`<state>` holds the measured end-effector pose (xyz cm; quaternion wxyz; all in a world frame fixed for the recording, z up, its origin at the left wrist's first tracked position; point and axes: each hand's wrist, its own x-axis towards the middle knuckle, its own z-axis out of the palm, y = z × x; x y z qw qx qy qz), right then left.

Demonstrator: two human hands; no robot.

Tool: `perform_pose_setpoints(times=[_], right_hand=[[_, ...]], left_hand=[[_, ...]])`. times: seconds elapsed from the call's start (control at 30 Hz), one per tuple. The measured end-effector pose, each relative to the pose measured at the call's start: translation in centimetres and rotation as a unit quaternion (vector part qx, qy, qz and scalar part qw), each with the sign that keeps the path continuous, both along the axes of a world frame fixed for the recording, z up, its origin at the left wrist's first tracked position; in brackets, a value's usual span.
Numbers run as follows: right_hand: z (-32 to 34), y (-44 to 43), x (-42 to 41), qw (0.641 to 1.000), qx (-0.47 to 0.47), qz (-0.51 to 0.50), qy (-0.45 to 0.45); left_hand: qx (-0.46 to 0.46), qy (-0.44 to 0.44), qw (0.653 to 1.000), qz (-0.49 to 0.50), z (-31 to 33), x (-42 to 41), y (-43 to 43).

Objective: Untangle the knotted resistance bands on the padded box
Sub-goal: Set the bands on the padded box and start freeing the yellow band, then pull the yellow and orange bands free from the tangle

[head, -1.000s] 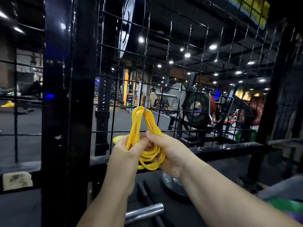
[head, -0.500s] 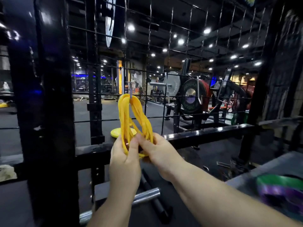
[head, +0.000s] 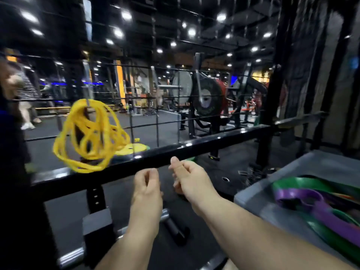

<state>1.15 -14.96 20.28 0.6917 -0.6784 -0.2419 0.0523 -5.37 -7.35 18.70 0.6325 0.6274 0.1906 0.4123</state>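
Both hands are up in front of the chest and neither has anything in it. The left hand [head: 147, 185] has its fingers loosely curled and empty, and the right hand [head: 190, 180] just beside it is the same, thumb raised, gripping nothing.

Up and to the left, beyond the black rail [head: 214, 141], a yellow resistance band [head: 89, 137] hangs in a bundle of loops from a peg [head: 87, 103] on the wire grid [head: 156, 121]. It is too blurred to count the strands. It's apart from both hands, with the left one nearer.

The job, though, is on the other side. Low and to the right sits the grey padded box [head: 259, 201], and on top of it the purple band [head: 298, 195] is wound together with the green band [head: 303, 182]. The purple one loops at its near-left end, then runs long and flat toward the lower right corner, with green showing above and below it. Exactly where the two cross is hard to read from here.

So the tangle lies right of and below the hands, well apart from both, and the right hand is plainly the closer. My call is that the right hand should lead to that looped purple end, with the left crossing over after it to hold the green down.
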Motion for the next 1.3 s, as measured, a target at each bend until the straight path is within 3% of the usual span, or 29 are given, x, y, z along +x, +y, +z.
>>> perform_pose_setpoints(times=[0.23,0.43,0.53,0.7,0.93,1.03,1.17,1.3], right_hand=[[-4.0,-11.3,6.1,0.981,-0.021,-0.192,0.019],[-6.9,-24.9,9.5,0.928,-0.125,-0.350,0.010],[-8.1,-31.3,9.7,0.905,-0.127,-0.404,0.030],[-8.1,-38.6,8.5,0.854,-0.171,-0.490,0.014],[-9.2,-45.4,8.0,0.777,-0.305,-0.550,-0.012],[-10.3,-47.6,8.3,0.775,-0.336,-0.531,0.070],[-11.2,-48.1,9.3,0.793,-0.364,-0.475,0.110],[-11.1,-47.2,10.1,0.827,-0.302,-0.442,0.174]], left_hand=[[0.051,0.038,0.984,-0.166,-0.9,8.3,-10.3],[0.096,0.094,0.932,-0.335,-3.0,14.5,-23.0],[0.121,0.104,0.908,-0.386,-3.9,16.3,-29.0],[0.260,0.134,0.866,-0.404,-5.9,19.2,-35.3],[0.515,0.073,0.782,-0.343,-8.6,21.3,-38.2],[0.586,0.106,0.736,-0.323,-8.6,21.7,-36.8],[0.661,0.163,0.643,-0.350,-7.2,21.4,-36.0],[0.670,0.167,0.616,-0.378,-7.5,20.9,-34.6]])
